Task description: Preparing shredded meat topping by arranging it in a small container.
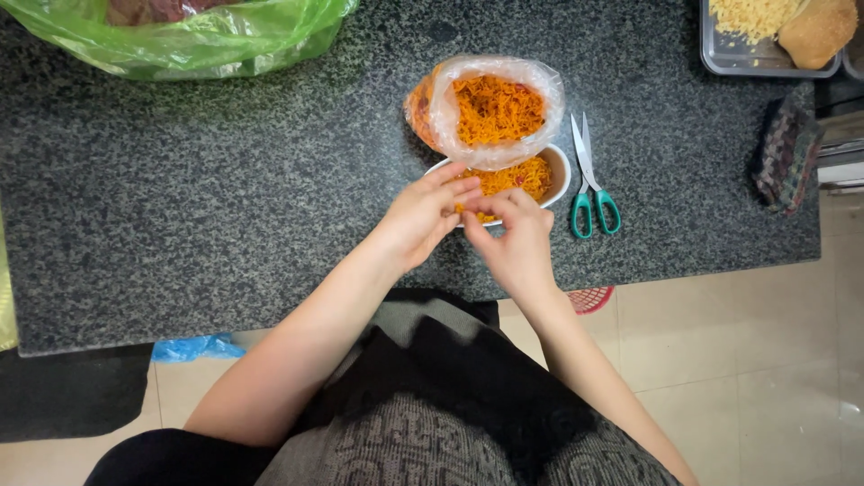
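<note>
Between both hands (472, 220), orange shreds (470, 213) over bowl (560, 171).

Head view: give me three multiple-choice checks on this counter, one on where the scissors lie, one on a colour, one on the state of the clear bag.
1. Where do the scissors lie?
A. To the right of the white bowl
B. Inside the green bag
C. On the floor

2. What colour are the scissors' handles?
A. Red
B. Teal green
C. Black

3. What is the state of the clear plastic bag behind the bowl?
A. Knotted shut
B. Empty and flat
C. Open at the top, holding orange shreds

Answers: 1 A, the scissors rest on the dark speckled counter just right of the bowl. 2 B, both handle loops are teal green. 3 C, the bag's mouth is rolled open and orange shreds show inside.
</note>
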